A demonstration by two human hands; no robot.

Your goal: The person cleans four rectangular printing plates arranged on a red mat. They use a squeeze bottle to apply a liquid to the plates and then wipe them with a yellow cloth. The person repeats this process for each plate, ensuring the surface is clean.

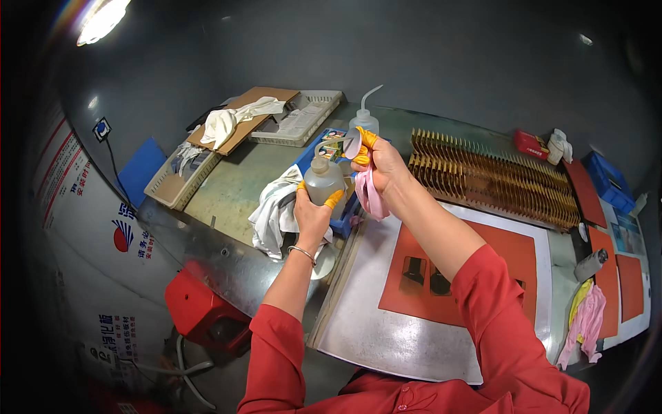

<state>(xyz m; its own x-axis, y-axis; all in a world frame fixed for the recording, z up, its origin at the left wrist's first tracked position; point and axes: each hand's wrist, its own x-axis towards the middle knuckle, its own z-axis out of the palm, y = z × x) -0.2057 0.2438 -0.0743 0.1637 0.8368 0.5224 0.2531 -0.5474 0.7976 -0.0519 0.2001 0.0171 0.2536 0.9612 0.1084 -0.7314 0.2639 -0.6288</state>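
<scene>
My left hand [312, 215], with yellow finger cots, is wrapped round a translucent wash bottle [324, 183] with a bent spout. My right hand [387, 167] is closed on a pink cloth [371, 194] and is up by the spout's tip; orange-yellow cots cover its fingertips. Whether the cloth touches the spout I cannot tell. A crumpled white cloth [274, 212] lies left of the bottle. Behind my hands is a blue bin [343, 226], partly hidden, and a second wash bottle [363, 123]. Dark flat pieces [412, 273] lie on an orange-red mat [394, 303] below my right forearm.
A long rack [483, 176] of upright brown plates stands at the back right. Pale baskets [176, 185] and a cardboard sheet [238, 131] with white cloths are at the back left. Pink and yellow cloths [586, 317] hang at the right. A red stool [203, 303] stands lower left.
</scene>
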